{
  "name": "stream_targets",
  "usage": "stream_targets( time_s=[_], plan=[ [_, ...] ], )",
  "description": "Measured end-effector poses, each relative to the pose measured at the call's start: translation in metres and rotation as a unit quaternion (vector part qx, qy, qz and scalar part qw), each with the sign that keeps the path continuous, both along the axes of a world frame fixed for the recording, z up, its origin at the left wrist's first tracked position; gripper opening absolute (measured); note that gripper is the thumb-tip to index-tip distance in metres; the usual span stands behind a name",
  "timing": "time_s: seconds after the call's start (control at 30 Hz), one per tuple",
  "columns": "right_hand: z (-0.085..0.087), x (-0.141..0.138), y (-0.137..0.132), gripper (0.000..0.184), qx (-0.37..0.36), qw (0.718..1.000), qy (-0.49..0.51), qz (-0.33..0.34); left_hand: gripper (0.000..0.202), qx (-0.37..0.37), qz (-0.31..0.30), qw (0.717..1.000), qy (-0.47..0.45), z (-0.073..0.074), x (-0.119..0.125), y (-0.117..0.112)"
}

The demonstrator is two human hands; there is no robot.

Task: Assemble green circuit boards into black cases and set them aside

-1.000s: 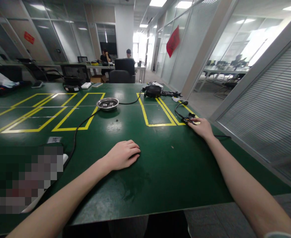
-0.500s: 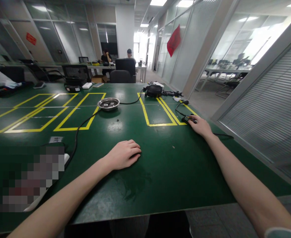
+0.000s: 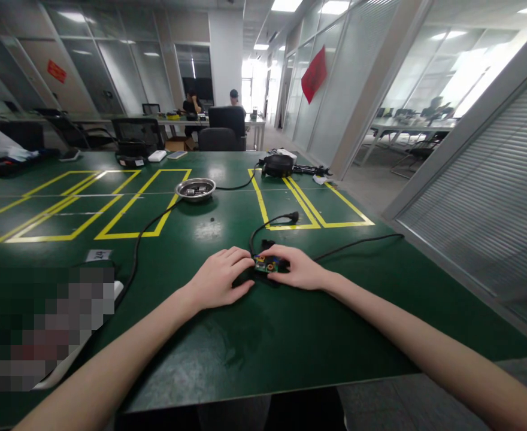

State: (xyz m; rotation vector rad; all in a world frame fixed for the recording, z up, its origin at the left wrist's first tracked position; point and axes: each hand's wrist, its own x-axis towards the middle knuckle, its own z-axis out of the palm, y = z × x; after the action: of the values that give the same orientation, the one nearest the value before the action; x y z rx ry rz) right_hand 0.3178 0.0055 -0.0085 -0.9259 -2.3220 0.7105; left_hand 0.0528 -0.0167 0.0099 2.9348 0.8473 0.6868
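A small green circuit board [image 3: 266, 264] with yellow and copper-coloured parts lies in front of me on the green table. Black pieces beside it look like a casing, partly covered by my fingers. My right hand [image 3: 302, 267] grips the board from the right, thumb on the near side and fingers on the far side. From the left, my left hand [image 3: 223, 276] rests on the table with its fingers stretched out. Its fingertips are at the board's left end; contact is hard to make out. A black cable with a plug [image 3: 293, 216] curves up beyond the board, and another cable [image 3: 357, 243] trails right.
A metal bowl [image 3: 196, 190] holding small metal parts stands farther back. Yellow tape [image 3: 129, 235] marks rectangles on the table. A black device [image 3: 278, 165] with cables lies at the far edge. A power strip [image 3: 52, 374], mostly blurred, is at the left. Two people sit behind.
My right hand has brought the circuit board and its cables from the table's right side to the middle, beside my left hand. The left hand has hardly moved.
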Motion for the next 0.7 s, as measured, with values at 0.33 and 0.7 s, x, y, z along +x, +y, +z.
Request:
stream_targets(
  time_s=[0.33, 0.7],
  plan=[
    [0.004, -0.028, -0.021, 0.032, 0.021, 0.998, 0.034, 0.050, 0.043, -0.079, 0.004, 0.997, 0.028, 0.006, -0.005, 0.002],
    [0.000, -0.010, -0.005, 0.030, 0.075, 0.978, -0.090, -0.174, 0.061, -0.056, 0.056, 0.997, 0.015, -0.003, -0.007, 0.007]
  ],
)
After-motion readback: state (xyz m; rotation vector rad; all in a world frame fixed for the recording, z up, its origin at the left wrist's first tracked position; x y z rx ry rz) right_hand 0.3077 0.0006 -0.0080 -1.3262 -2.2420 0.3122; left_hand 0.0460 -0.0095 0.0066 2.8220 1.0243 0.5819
